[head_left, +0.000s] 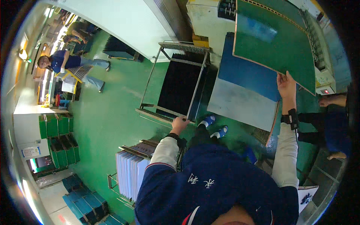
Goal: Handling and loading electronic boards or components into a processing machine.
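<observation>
My left hand (179, 125) is closed on the near bar of a metal slotted rack (149, 107), which holds dark panels standing in a row. My right hand (287, 86) pinches the near edge of a large green panel (273, 41), its thumb and fingers at the rim. This panel lies slanted over the machine at the upper right. Below it, a blue sheet (243, 71) overlaps a pale grey board (240, 103). Black bands with small devices sit on both my wrists.
A co-worker's arm (333, 100) reaches in from the right. Another person (67, 62) carries a yellow rack at the left. A rack of white sheets (129, 174) stands by my left elbow. A white machine (123, 22) is ahead. Green and blue racks (56, 125) line the left wall.
</observation>
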Demonstrator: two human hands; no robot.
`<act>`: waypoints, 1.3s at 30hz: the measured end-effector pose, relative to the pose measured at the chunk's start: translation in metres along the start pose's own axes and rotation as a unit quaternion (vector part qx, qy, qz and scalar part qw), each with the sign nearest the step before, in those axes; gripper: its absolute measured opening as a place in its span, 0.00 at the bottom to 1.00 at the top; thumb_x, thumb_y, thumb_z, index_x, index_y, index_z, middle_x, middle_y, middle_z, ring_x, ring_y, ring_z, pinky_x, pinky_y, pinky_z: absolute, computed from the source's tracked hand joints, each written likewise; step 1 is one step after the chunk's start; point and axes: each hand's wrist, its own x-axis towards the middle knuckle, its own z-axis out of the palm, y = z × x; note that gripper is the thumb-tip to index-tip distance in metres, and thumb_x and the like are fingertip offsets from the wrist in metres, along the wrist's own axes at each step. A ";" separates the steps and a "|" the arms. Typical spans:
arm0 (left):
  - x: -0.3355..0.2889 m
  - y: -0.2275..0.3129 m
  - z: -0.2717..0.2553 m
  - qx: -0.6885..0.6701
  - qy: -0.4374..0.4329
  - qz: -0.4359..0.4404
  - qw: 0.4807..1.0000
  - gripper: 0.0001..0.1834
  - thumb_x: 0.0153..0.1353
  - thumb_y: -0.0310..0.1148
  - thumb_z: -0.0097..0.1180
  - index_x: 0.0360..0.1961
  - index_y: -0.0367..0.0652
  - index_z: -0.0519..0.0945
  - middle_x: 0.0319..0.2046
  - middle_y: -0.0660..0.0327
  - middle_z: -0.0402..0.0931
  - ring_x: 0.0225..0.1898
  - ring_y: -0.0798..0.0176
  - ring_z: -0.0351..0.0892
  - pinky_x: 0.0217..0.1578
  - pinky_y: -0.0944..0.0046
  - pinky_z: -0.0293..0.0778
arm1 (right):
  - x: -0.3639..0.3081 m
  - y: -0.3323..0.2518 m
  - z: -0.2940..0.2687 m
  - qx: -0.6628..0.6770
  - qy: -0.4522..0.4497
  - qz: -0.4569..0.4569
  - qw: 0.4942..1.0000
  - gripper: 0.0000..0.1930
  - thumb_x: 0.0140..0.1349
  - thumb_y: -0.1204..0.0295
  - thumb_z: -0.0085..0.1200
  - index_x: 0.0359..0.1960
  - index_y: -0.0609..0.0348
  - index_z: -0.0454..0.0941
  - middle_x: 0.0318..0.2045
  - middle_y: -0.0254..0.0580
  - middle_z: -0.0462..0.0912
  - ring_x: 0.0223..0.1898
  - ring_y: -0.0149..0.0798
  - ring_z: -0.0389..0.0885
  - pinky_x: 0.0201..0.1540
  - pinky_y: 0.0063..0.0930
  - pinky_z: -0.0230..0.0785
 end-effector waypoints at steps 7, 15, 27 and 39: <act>-0.027 -0.017 -0.012 0.107 0.077 -0.001 0.991 0.31 0.47 0.58 0.57 0.44 0.44 0.82 0.44 0.50 0.79 0.49 0.46 0.75 0.51 0.50 0.68 | 0.009 0.011 0.000 0.025 -0.010 0.033 0.999 0.08 0.62 0.72 0.54 0.31 0.65 0.71 0.31 0.47 0.77 0.39 0.46 0.79 0.43 0.36 0.78; -0.014 -0.015 0.010 0.118 -0.003 0.047 0.992 0.29 0.50 0.60 0.53 0.39 0.48 0.85 0.41 0.54 0.81 0.49 0.52 0.76 0.57 0.53 0.60 | 0.005 -0.004 0.005 0.035 -0.006 0.013 0.999 0.07 0.64 0.72 0.51 0.32 0.62 0.70 0.33 0.47 0.77 0.39 0.46 0.78 0.45 0.38 0.76; -0.019 0.001 -0.007 0.072 -0.080 0.006 0.994 0.30 0.52 0.63 0.50 0.39 0.50 0.85 0.41 0.59 0.83 0.50 0.55 0.77 0.61 0.54 0.53 | 0.025 -0.011 0.006 0.031 -0.001 -0.018 0.999 0.06 0.65 0.72 0.50 0.35 0.62 0.71 0.38 0.50 0.78 0.43 0.47 0.78 0.51 0.39 0.74; -0.023 -0.001 -0.003 0.075 -0.093 0.043 0.992 0.28 0.53 0.63 0.50 0.38 0.52 0.85 0.41 0.59 0.83 0.49 0.54 0.77 0.63 0.48 0.46 | 0.037 -0.019 0.011 0.024 -0.024 0.004 0.999 0.05 0.63 0.73 0.51 0.35 0.62 0.72 0.38 0.50 0.78 0.44 0.47 0.77 0.53 0.40 0.73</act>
